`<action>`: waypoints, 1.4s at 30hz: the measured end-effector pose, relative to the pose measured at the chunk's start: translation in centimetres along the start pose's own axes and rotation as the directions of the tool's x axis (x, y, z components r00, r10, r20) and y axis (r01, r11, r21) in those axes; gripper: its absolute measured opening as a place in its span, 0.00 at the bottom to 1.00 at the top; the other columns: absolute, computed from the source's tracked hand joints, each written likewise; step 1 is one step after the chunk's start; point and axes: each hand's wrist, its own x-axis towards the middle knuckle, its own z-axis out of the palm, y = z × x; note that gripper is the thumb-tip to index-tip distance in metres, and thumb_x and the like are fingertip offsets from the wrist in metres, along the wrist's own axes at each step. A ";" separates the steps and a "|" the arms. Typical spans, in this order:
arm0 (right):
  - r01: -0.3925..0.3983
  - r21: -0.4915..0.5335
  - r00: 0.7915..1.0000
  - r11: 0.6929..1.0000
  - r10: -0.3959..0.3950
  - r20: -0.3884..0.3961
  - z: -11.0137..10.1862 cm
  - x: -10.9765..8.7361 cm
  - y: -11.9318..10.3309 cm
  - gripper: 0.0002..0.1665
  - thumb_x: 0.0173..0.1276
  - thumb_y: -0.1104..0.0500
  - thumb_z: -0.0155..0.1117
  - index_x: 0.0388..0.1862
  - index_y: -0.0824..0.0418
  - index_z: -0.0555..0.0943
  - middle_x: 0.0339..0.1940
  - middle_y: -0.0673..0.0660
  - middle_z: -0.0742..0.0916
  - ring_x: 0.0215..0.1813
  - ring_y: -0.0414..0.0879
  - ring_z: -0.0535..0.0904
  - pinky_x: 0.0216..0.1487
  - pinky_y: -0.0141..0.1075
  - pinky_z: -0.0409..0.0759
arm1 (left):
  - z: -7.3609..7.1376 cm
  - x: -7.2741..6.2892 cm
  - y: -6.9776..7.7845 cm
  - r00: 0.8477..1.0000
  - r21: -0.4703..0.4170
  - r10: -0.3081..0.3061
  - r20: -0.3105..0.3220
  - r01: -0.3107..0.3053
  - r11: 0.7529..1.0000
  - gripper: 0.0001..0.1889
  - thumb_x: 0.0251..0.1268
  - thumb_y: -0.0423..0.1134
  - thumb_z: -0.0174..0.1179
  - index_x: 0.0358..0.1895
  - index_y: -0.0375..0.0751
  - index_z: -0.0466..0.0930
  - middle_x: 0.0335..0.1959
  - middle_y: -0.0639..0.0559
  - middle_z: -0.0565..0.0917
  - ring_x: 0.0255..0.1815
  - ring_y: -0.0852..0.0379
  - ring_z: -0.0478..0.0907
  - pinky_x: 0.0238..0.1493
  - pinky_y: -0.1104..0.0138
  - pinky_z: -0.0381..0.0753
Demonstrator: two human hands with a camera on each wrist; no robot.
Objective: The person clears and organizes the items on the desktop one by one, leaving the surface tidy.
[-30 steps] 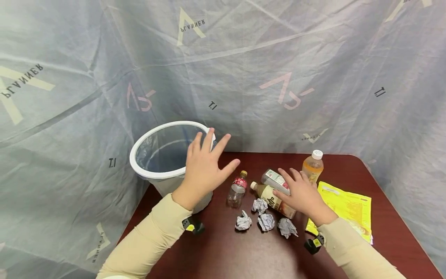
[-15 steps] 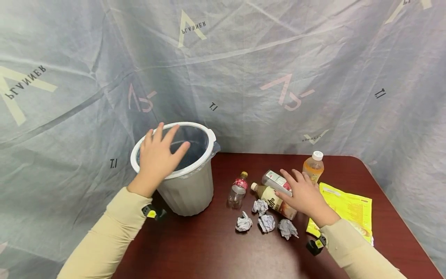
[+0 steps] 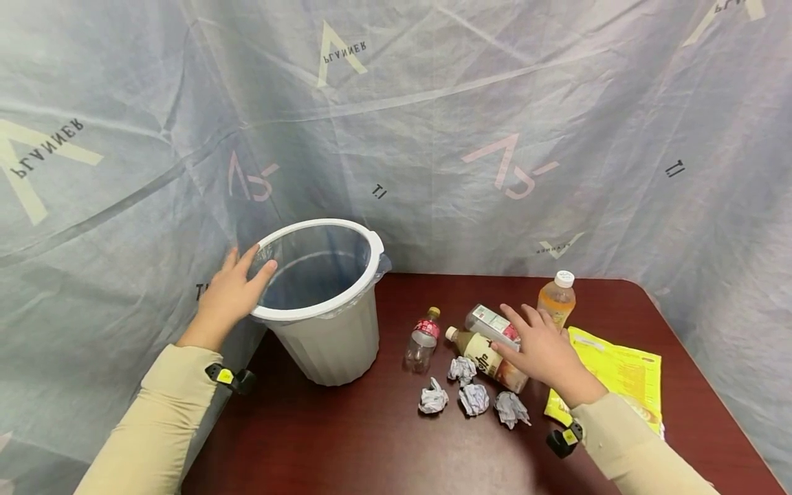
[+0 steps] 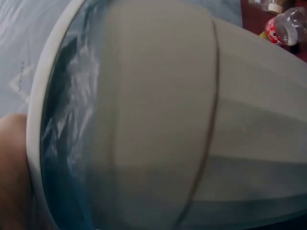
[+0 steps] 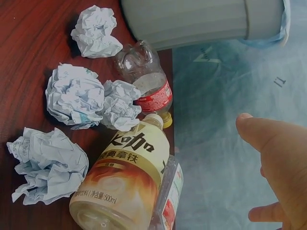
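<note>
My left hand [image 3: 230, 297] is at the left side of the grey trash bin [image 3: 337, 344], its fingers spread and reaching to the white rim. The left wrist view has part of this hand [image 4: 12, 172] right beside the rim [image 4: 34, 120]. My right hand [image 3: 544, 354] hovers with fingers extended over a coffee drink bottle [image 3: 485, 357] lying on its side and a clear plastic container [image 3: 489, 322]. In the right wrist view its thumb [image 5: 259, 132] stands apart from the coffee bottle [image 5: 127, 172]. Neither hand holds anything.
A clear bottle with a red label [image 3: 423, 340] lies right of the bin. Several crumpled paper balls [image 3: 474, 399] sit in front of it. An orange drink bottle [image 3: 557, 302] stands behind my right hand, near a yellow packet [image 3: 625, 375]. Grey cloth [image 3: 421, 137] hangs around the table.
My left hand has moved left and down, from in front of the bin's opening to its left rim, uncovering the opening. The right hand has barely moved.
</note>
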 end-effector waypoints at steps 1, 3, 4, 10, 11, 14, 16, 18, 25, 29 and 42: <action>-0.003 -0.002 1.000 1.000 0.003 0.001 0.0 0.0 0.0 0.49 0.68 0.32 0.63 0.81 0.50 0.61 0.74 0.71 0.68 0.73 0.74 0.61 0.56 0.80 0.62 | 0.1 0.1 -0.3 1.000 -0.013 -0.003 0.026 0.003 1.000 0.45 0.74 0.73 0.30 0.83 0.47 0.45 0.80 0.27 0.40 0.74 0.16 0.47 0.61 0.22 0.54; -0.008 -0.007 1.000 1.000 0.008 0.000 0.0 -0.1 0.0 0.50 0.68 0.30 0.62 0.81 0.50 0.61 0.74 0.71 0.68 0.73 0.73 0.61 0.55 0.80 0.64 | 0.1 0.2 -0.6 0.997 -0.027 -0.008 0.076 0.010 1.000 0.46 0.74 0.73 0.29 0.84 0.46 0.42 0.80 0.27 0.38 0.74 0.16 0.45 0.64 0.24 0.52; -0.009 -0.006 1.000 1.000 0.009 0.001 0.0 -0.1 0.1 0.50 0.68 0.30 0.61 0.81 0.50 0.61 0.74 0.71 0.68 0.73 0.73 0.61 0.55 0.80 0.64 | 0.1 0.2 -0.7 0.995 -0.032 -0.007 0.096 0.010 0.999 0.46 0.74 0.73 0.28 0.84 0.45 0.41 0.80 0.27 0.36 0.75 0.17 0.45 0.65 0.25 0.51; -0.012 0.000 1.000 1.000 0.012 -0.003 -0.2 -0.1 0.4 0.50 0.69 0.30 0.60 0.82 0.49 0.60 0.74 0.72 0.68 0.73 0.73 0.61 0.54 0.81 0.63 | -0.1 0.2 -0.4 0.989 -0.005 0.001 0.146 0.000 1.000 0.47 0.72 0.76 0.27 0.84 0.50 0.37 0.81 0.29 0.33 0.74 0.17 0.45 0.65 0.25 0.51; -0.013 0.000 1.000 1.000 0.013 -0.010 -0.3 -0.1 0.5 0.50 0.69 0.30 0.60 0.82 0.49 0.60 0.74 0.73 0.67 0.73 0.74 0.61 0.54 0.81 0.62 | -0.1 0.2 -0.2 0.988 -0.003 0.003 0.152 -0.003 1.000 0.47 0.72 0.76 0.27 0.84 0.51 0.37 0.81 0.30 0.33 0.74 0.16 0.45 0.64 0.25 0.52; -0.016 0.009 0.998 1.000 0.017 -0.060 -0.8 0.1 1.0 0.50 0.69 0.31 0.61 0.83 0.49 0.57 0.74 0.74 0.67 0.72 0.74 0.62 0.54 0.80 0.63 | -0.1 0.3 0.3 0.986 0.010 0.013 0.166 -0.015 1.000 0.45 0.72 0.76 0.26 0.84 0.54 0.38 0.81 0.31 0.32 0.73 0.16 0.47 0.62 0.24 0.53; -0.017 0.025 0.993 1.000 0.020 -0.114 -1.2 0.3 1.2 0.50 0.70 0.32 0.61 0.83 0.48 0.57 0.73 0.73 0.67 0.71 0.74 0.62 0.54 0.79 0.63 | 0.1 0.4 0.7 0.986 0.016 0.014 0.166 -0.017 1.000 0.46 0.71 0.77 0.26 0.84 0.55 0.38 0.82 0.32 0.32 0.74 0.17 0.47 0.62 0.23 0.53; -0.014 0.040 0.983 0.999 0.021 -0.181 -1.8 0.5 1.5 0.49 0.70 0.34 0.62 0.83 0.49 0.56 0.73 0.73 0.68 0.71 0.74 0.62 0.54 0.78 0.63 | 0.2 0.5 1.0 0.986 0.018 0.017 0.166 -0.020 1.000 0.46 0.71 0.77 0.25 0.84 0.56 0.38 0.82 0.33 0.32 0.74 0.17 0.47 0.62 0.23 0.52; -0.035 0.141 0.937 0.989 0.082 -0.340 -3.7 1.1 3.0 0.50 0.72 0.39 0.63 0.85 0.50 0.52 0.76 0.76 0.62 0.73 0.77 0.57 0.63 0.77 0.57 | 0.6 1.0 1.8 0.985 0.008 0.043 0.167 -0.045 0.999 0.45 0.70 0.77 0.24 0.84 0.58 0.36 0.82 0.36 0.31 0.75 0.19 0.47 0.64 0.24 0.51; -0.078 0.235 0.919 0.969 0.161 -0.361 -3.7 1.5 4.8 0.55 0.71 0.40 0.65 0.86 0.48 0.44 0.80 0.73 0.56 0.75 0.77 0.54 0.65 0.75 0.55 | 0.9 1.3 2.2 0.984 0.008 0.061 0.168 -0.063 0.998 0.45 0.70 0.78 0.23 0.84 0.58 0.35 0.83 0.37 0.31 0.75 0.19 0.48 0.66 0.25 0.51; -0.233 0.655 0.899 0.719 0.417 -0.137 1.6 2.5 10.3 0.70 0.68 0.39 0.68 0.81 0.41 0.21 0.81 0.70 0.56 0.76 0.72 0.59 0.65 0.69 0.65 | 1.7 1.8 3.3 0.984 -0.010 0.064 0.168 -0.064 0.998 0.49 0.69 0.78 0.26 0.83 0.51 0.29 0.83 0.38 0.32 0.78 0.24 0.45 0.69 0.28 0.49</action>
